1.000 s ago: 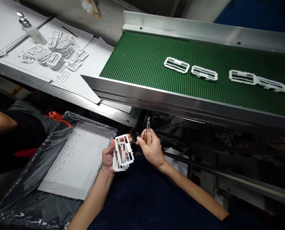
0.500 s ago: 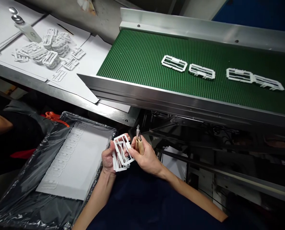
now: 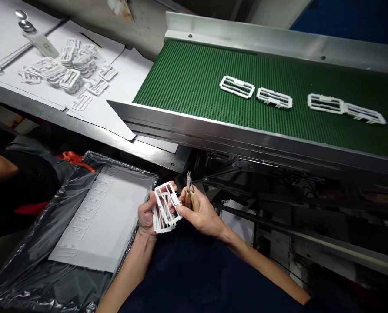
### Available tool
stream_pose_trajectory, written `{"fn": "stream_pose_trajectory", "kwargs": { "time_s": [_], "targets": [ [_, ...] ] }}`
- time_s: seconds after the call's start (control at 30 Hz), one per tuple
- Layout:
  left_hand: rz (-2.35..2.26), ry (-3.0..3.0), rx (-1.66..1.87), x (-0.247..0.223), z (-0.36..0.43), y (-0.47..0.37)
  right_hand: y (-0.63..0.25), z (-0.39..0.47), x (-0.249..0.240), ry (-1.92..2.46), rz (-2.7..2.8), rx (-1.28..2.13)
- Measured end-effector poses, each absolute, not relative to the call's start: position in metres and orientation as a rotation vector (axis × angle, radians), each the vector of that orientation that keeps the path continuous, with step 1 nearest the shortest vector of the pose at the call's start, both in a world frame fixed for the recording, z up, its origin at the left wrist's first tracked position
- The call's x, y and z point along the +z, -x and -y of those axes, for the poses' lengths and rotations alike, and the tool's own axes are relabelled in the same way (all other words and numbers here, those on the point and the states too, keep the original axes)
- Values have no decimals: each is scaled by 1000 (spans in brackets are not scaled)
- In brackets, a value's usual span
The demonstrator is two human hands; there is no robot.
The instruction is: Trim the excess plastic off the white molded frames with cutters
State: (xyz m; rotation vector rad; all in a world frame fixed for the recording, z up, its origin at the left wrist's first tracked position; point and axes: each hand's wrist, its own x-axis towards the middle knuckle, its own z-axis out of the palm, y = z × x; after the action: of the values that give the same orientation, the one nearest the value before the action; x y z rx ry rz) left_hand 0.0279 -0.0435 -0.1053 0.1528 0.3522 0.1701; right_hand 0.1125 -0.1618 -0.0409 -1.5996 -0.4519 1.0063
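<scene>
My left hand (image 3: 147,215) is closed around a few overlapping white plastic frames (image 3: 163,221), its thumb along their left edge. My right hand (image 3: 204,217) holds nippers (image 3: 190,193) with pale yellow handles, their metal jaws pointing up and away from the frames. The thumb and finger of that same hand also pinch the right side of the top frame, by a small solid tab. Part of the lower frames is hidden under the top one, so I cannot tell how many there are.
Several white frames (image 3: 237,87) lie on a green conveyor belt (image 3: 187,78) with metal side rails. Piled frames (image 3: 71,80) and a bottle (image 3: 43,43) sit on the paper-covered table. Frames line a white sheet (image 3: 105,226) in a plastic-lined tray (image 3: 27,265). Another person's arm (image 3: 0,165) is at left.
Almost nothing differs. The top frame and my right hand have shifted very slightly, and the nippers stand a little more upright. The view has moved slightly.
</scene>
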Motion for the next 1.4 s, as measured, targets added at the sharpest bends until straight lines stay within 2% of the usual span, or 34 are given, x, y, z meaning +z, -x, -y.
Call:
{"fn": "stream_pose_trajectory", "kwargs": {
  "time_s": [0.33, 0.43, 0.7, 0.87, 1.03, 1.2, 1.4],
  "targets": [
    [-385, -161, 163, -109, 46, -27, -109, 153, -50, 1875, 387, 714],
    [-407, -151, 178, -110, 45, -28, -113, 158, -57, 1843, 337, 730],
    [-595, -127, 259, -124, 36, -12, -129, 182, -104, 2256, 435, 662],
    [-850, -155, 345, -151, -5, 11, -145, 208, -137, 2485, 502, 776],
    [-996, -251, 421, -189, -84, 9, -152, 230, -147, 2602, 402, 857],
    [-1182, -390, 371, -232, -150, -37, -148, 245, -150, 2731, 159, 878],
    [-1367, -530, 380, -275, -170, -101, -133, 254, -156, 2850, -124, 958]
  ]
}}
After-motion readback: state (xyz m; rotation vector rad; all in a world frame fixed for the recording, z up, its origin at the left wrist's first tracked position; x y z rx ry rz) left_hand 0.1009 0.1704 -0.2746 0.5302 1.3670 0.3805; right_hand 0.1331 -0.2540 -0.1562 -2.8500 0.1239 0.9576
